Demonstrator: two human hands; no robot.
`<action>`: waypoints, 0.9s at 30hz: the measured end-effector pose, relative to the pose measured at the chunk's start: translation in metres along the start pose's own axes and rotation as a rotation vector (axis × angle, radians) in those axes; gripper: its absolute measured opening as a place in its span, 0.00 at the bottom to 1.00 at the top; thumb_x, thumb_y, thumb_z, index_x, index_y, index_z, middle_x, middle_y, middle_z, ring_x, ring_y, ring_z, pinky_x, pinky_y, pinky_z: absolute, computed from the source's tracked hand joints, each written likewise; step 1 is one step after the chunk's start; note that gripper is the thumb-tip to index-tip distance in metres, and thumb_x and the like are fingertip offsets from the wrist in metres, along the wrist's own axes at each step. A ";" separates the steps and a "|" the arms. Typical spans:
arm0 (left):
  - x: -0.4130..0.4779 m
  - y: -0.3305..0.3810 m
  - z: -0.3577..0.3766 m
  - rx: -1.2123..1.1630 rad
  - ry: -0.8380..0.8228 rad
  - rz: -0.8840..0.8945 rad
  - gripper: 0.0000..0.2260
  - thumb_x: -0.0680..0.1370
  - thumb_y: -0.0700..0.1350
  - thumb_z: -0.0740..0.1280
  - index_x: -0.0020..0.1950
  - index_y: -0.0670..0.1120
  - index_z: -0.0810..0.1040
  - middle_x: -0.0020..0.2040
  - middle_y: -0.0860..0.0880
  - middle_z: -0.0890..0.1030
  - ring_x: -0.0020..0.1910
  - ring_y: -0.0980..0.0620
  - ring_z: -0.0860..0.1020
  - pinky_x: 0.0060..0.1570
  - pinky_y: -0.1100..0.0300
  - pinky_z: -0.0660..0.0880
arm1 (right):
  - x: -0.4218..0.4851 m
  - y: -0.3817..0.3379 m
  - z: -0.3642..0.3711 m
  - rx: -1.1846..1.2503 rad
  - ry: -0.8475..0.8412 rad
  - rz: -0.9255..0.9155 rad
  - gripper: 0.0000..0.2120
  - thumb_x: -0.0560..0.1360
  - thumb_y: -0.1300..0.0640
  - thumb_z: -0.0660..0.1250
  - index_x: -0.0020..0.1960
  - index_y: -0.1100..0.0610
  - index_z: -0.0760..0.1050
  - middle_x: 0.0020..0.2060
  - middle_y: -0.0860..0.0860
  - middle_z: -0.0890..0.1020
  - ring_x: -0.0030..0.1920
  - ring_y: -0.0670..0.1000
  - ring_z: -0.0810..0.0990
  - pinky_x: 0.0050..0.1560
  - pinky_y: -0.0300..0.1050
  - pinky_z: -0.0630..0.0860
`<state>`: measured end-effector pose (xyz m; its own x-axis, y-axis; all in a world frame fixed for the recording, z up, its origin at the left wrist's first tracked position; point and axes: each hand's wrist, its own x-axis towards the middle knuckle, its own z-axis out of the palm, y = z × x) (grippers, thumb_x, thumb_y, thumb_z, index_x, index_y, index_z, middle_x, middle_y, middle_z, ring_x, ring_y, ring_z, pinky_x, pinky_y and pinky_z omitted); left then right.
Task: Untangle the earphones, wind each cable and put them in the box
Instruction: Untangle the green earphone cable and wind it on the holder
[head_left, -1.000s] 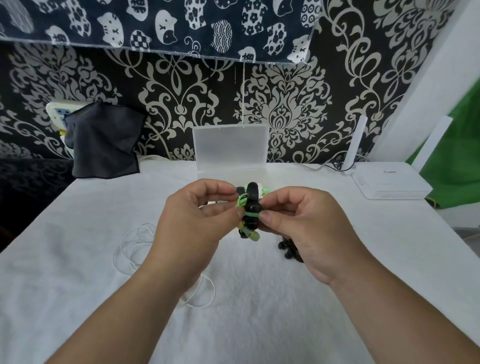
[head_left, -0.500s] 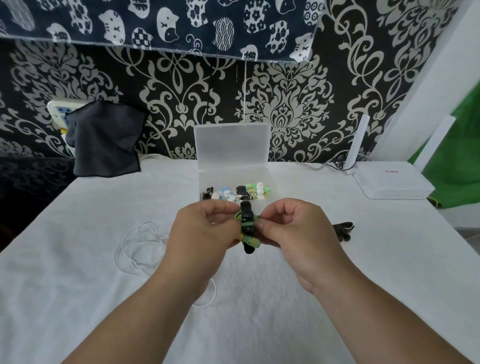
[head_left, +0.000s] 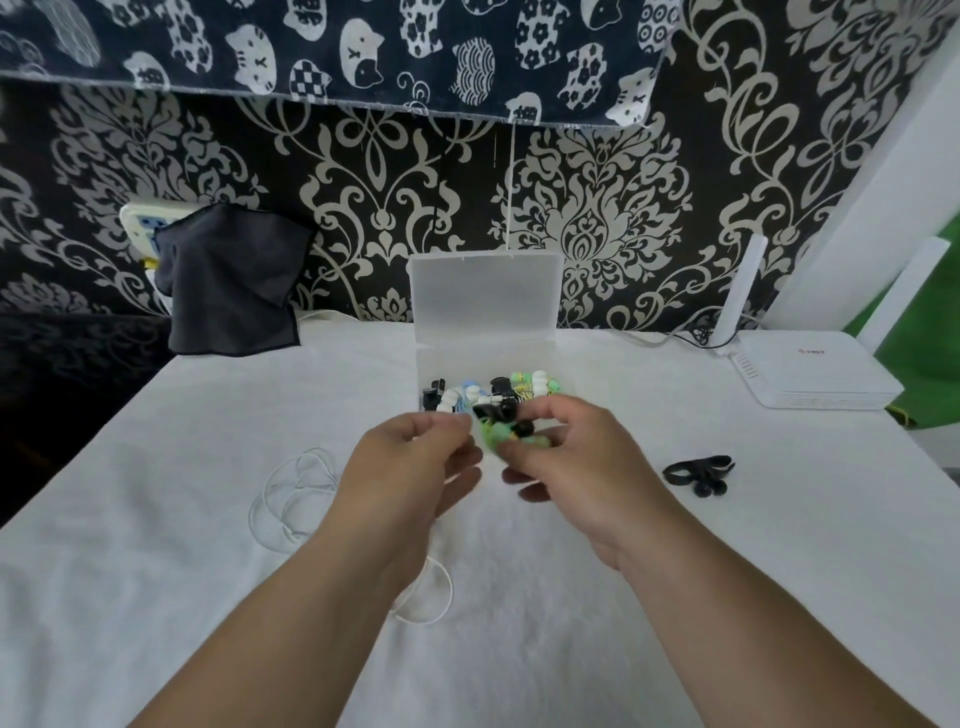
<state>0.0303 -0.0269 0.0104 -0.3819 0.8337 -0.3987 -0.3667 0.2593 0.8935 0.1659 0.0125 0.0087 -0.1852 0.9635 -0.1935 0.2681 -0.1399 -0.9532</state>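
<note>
Table (head_left: 156, 519), white cover. Box (head_left: 485, 291) sits mid back edge, lid up, already part full of wound sets. Both hands are over table centre, just in front of the box. Right hand (head_left: 582, 457) grips the green/black bundle (head_left: 498, 431) between thumb and fingers. Left hand (head_left: 415, 467) is curled, fingertips at the bundle's left side; motion blur, so I can't tell if it actually pinches. The bundle is in the air at the box's front wall, not in yet. Risks, my read: the wrap springs loose if the grip eases before it's seated; it lands on the stuff piled at the front and rolls back out; a dangling bud snags a set already inside and drags it out; a knuckle bumps the light box and shifts it. Around: router (head_left: 810, 374) at back right corner, dark cloth (head_left: 234, 291) hanging at back left, both well clear. White earphones (head_left: 291, 493) lie loose left of centre, partly under the left forearm, which could drag them. Black earphones (head_left: 698, 473) lie towards the right edge, apart. Nothing blocks the box opening.
</note>
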 end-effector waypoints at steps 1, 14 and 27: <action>0.002 0.004 -0.003 0.023 0.051 0.038 0.03 0.79 0.38 0.68 0.48 0.39 0.79 0.43 0.41 0.82 0.46 0.46 0.82 0.52 0.51 0.81 | 0.006 -0.001 0.000 -0.012 0.057 -0.021 0.12 0.72 0.59 0.76 0.53 0.50 0.79 0.43 0.54 0.84 0.41 0.56 0.86 0.42 0.50 0.83; 0.015 0.028 -0.055 0.106 0.245 0.217 0.06 0.77 0.33 0.65 0.49 0.42 0.79 0.44 0.44 0.79 0.44 0.47 0.80 0.53 0.49 0.81 | 0.050 -0.002 0.044 -0.487 0.021 -0.319 0.20 0.78 0.58 0.67 0.70 0.52 0.74 0.64 0.50 0.77 0.62 0.49 0.77 0.63 0.47 0.74; 0.017 0.036 -0.069 0.130 0.269 0.249 0.07 0.77 0.33 0.65 0.48 0.44 0.79 0.43 0.46 0.79 0.42 0.49 0.81 0.53 0.50 0.81 | 0.043 -0.003 0.056 -1.031 -0.054 -0.416 0.11 0.78 0.55 0.62 0.58 0.50 0.79 0.53 0.52 0.76 0.54 0.57 0.76 0.55 0.50 0.71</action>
<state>-0.0476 -0.0369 0.0218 -0.6610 0.7256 -0.1913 -0.1307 0.1397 0.9815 0.1045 0.0419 -0.0101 -0.4778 0.8762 0.0627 0.8278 0.4730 -0.3018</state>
